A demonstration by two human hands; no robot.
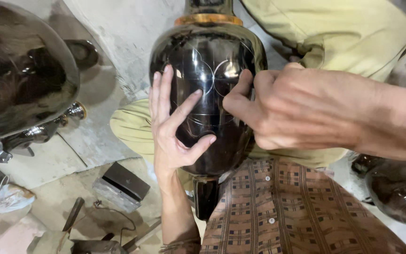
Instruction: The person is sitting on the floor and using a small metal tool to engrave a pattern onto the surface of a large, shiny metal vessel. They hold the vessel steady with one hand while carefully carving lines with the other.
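A dark glossy vase with a brass collar is being supported across the lap, neck pointing away. The right hand is being pressed knuckles-up against its upper belly, fingers curled shut; whether a tool is pinched cannot be told. The left hand is being spread open, palm cradling the vase's left flank.

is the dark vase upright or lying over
Lying over: the dark vase rests across the lap, left hand spread on it, right hand pressing.
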